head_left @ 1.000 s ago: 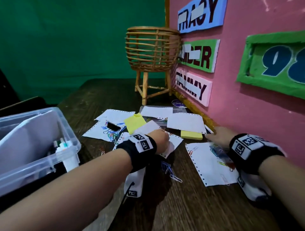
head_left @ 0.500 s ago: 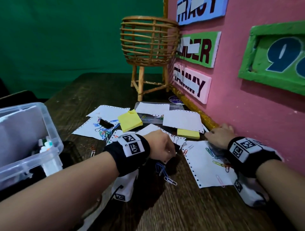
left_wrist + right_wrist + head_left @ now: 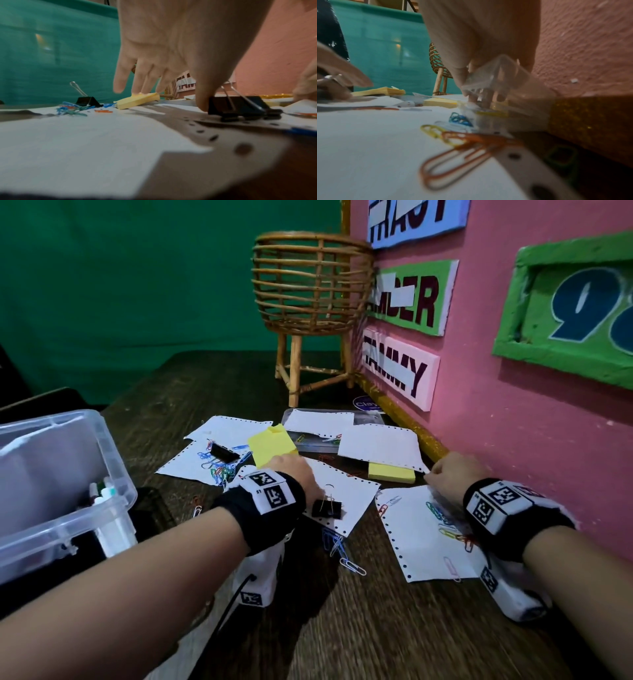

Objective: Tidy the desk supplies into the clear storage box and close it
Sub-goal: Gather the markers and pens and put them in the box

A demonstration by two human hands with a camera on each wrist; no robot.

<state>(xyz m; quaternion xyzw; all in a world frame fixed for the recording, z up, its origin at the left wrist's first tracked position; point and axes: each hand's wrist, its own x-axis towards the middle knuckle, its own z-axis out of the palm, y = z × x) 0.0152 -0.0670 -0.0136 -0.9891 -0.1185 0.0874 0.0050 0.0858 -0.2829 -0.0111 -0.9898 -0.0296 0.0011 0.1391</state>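
The clear storage box [image 3: 113, 474] stands open at the left with markers [image 3: 102, 491] inside. My left hand [image 3: 291, 465] reaches over a white sheet, its straight fingers [image 3: 137, 81] touching a yellow sticky pad [image 3: 137, 100]. Its thumb rests beside a black binder clip [image 3: 236, 106] on the paper. My right hand [image 3: 435, 474] is by the pink wall, and in the right wrist view its curled fingers [image 3: 488, 97] grip a small clear plastic case [image 3: 496, 75]. A second yellow pad [image 3: 390, 474] lies between the hands.
Punched white sheets [image 3: 428, 539] and coloured paper clips [image 3: 339, 546] litter the dark wooden desk. Another binder clip [image 3: 224, 451] lies on the far-left sheet. A flat clear tray [image 3: 308, 436] sits under papers. A rattan basket stand [image 3: 308, 285] occupies the back corner by the pink wall [image 3: 513, 422].
My left hand has moved forward and left off the near sheet to the yellow pad, uncovering a black binder clip. The right hand has stayed by the wall, now more curled.
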